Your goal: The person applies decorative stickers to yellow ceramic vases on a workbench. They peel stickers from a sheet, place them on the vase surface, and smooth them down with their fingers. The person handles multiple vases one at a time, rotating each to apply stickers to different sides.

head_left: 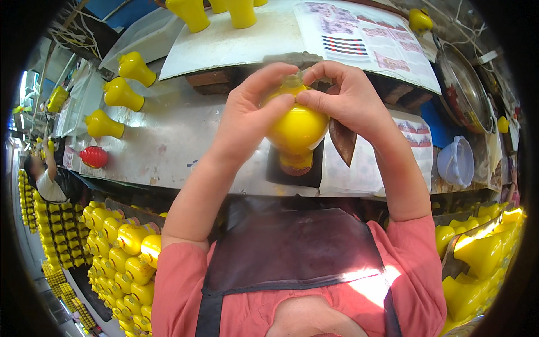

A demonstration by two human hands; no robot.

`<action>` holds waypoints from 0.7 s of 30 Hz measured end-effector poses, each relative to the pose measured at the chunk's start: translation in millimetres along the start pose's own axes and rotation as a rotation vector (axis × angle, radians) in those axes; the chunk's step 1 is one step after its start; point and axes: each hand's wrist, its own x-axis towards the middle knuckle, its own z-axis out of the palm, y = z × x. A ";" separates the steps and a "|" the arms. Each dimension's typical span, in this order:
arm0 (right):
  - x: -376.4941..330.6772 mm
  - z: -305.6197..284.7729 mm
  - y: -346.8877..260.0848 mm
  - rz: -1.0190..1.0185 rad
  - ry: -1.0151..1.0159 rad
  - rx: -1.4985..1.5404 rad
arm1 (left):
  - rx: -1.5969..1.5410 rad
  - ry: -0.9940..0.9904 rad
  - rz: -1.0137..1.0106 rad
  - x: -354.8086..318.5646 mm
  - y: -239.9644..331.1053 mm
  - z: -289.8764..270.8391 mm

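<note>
A glossy yellow bottle (297, 130) with a wide round body and a narrow foot stands on a black pad (276, 173) in front of me. Both my hands are at its upper end, around the short greenish neck (292, 80). My left hand (259, 98) curls its fingers at the neck, thumb on the shoulder. On the other side, my right hand (342, 95) has its thumb and bent fingers pressed near the same place. A brown, pointed, blade-like piece (342, 143) shows below my right hand; whether the hand holds it I cannot tell.
Several yellow bottles (124, 94) and a red ribbed object (93, 157) lie at the left. Beyond my hands is a raised white board (247, 48) with printed sheets. A pale bucket (456, 162) stands right; stacked yellow bottles (120, 253) flank me. Another person (50, 180) is far left.
</note>
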 end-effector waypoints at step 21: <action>-6.9 9.3 0.5 0.054 0.129 0.054 | 0.095 0.019 0.069 7.5 7.6 -0.1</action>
